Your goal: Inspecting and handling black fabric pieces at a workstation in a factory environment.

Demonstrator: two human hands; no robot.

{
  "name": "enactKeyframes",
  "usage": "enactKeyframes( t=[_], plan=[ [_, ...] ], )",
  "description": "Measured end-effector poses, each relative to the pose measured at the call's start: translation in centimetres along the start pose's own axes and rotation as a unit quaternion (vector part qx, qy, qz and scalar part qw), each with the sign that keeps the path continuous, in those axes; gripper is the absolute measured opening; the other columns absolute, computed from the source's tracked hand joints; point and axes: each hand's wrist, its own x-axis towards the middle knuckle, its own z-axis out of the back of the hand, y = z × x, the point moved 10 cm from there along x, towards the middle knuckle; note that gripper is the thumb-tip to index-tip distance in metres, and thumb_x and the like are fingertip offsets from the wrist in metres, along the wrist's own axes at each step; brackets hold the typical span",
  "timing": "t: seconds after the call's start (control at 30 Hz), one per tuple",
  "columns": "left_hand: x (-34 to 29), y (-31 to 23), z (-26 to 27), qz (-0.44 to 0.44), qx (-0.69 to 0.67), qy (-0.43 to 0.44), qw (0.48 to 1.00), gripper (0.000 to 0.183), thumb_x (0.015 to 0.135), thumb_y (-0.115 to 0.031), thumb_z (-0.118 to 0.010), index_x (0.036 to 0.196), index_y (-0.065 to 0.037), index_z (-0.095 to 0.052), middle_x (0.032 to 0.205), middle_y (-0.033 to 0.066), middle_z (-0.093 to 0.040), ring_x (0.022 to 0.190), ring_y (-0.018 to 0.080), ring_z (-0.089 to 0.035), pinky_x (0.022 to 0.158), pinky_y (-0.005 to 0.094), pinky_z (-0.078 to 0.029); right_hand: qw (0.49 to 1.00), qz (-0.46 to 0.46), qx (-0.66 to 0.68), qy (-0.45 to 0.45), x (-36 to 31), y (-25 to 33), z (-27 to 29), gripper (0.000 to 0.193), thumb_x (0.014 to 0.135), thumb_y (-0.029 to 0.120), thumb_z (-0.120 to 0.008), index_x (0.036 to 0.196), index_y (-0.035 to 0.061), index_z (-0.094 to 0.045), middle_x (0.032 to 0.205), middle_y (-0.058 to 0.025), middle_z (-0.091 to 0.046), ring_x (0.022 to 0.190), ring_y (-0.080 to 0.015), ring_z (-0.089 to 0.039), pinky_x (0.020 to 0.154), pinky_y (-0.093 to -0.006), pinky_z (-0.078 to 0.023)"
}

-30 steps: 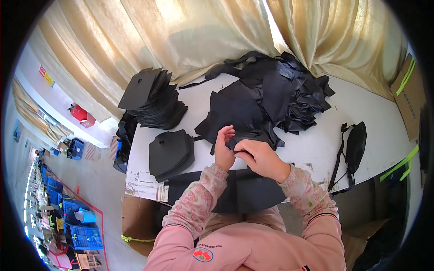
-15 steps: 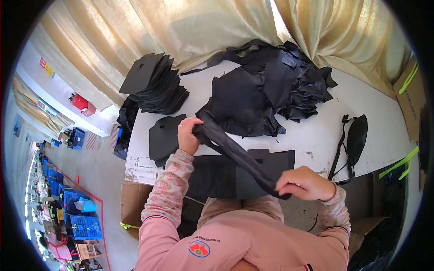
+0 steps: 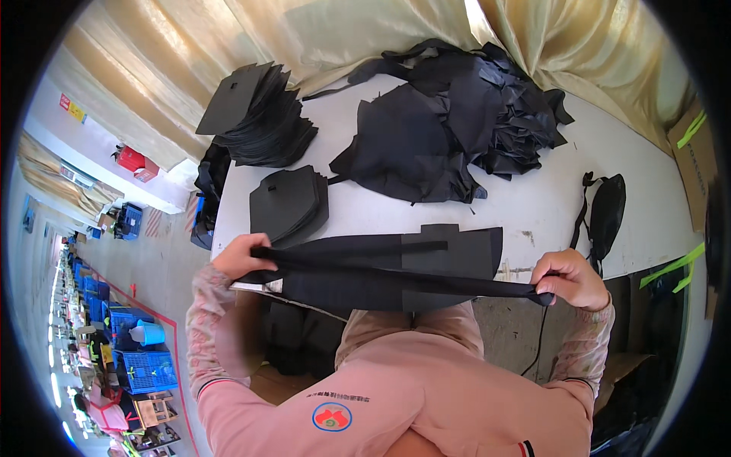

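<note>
From the head camera, looking down: the person's left hand (image 3: pixel 242 259) is closed around one end of a long black strap (image 3: pixel 396 276). The right hand (image 3: pixel 569 278) is closed around the other end. The strap is pulled out straight between the two hands, in front of the person's chest and just at the near edge of the white table (image 3: pixel 533 206).

Under the strap, a flat black cloth piece (image 3: pixel 426 255) lies on the table and hangs a little over the near edge. A small stack of black cut shapes (image 3: pixel 289 202) sits just beyond the left hand. A taller stack of black pieces (image 3: pixel 255 114) is at the far left corner. A big messy pile of black cloth (image 3: pixel 449 122) fills the far middle of the table. A small black bag (image 3: pixel 607 209) lies on the right side, near the right hand. Gold curtains (image 3: pixel 304 30) hang behind the table.
</note>
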Motion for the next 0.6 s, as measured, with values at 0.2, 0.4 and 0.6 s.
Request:
enactKeyframes(
  t=[0.2, 0.4, 0.6],
  plan=[
    [-1.8, 3.7, -2.0, 0.116, -0.006, 0.134, 0.984, 0.024, 0.076, -0.017, -0.08, 0.083, 0.001, -0.064, 0.071, 0.0002, -0.057, 0.071, 0.0082, -0.051, 0.066, 0.0283, -0.043, 0.995, -0.092, 0.016, -0.047, 3.1, -6.3, 1.7, 0.007, 0.09, 0.008, -0.063, 0.089, 0.0012, -0.064, 0.071, 0.001, -0.059, 0.055, -0.0055, -0.053, 0.049, -0.021, -0.043],
    [2.4, 10.9, -7.4, 0.199, -0.015, 0.139, 0.97, 0.034, 0.076, -0.025, -0.081, 0.08, 0.004, -0.063, 0.064, 0.0022, -0.049, 0.069, 0.0092, -0.047, 0.065, 0.0311, -0.041, 0.973, -0.03, -0.187, -0.132, 8.6, -16.1, 4.5, 0.01, 0.086, 0.012, -0.065, 0.088, 0.002, -0.065, 0.07, -0.0068, -0.062, 0.062, -0.016, -0.059, 0.057, -0.0288, -0.047],
    [6.5, 13.9, -10.3, 0.164, -0.02, 0.074, 0.983, 0.033, 0.075, -0.023, -0.083, 0.072, 0.0, -0.059, 0.063, -0.0036, -0.042, 0.064, 0.0073, -0.041, 0.058, 0.0314, -0.036, 0.811, -0.001, -0.517, -0.275, 9.4, -13.5, 2.5, 0.032, 0.078, 0.021, -0.072, 0.106, 0.0062, -0.063, 0.108, -0.0123, -0.065, 0.1, -0.0321, -0.06, 0.084, -0.0406, -0.048]
  ],
)
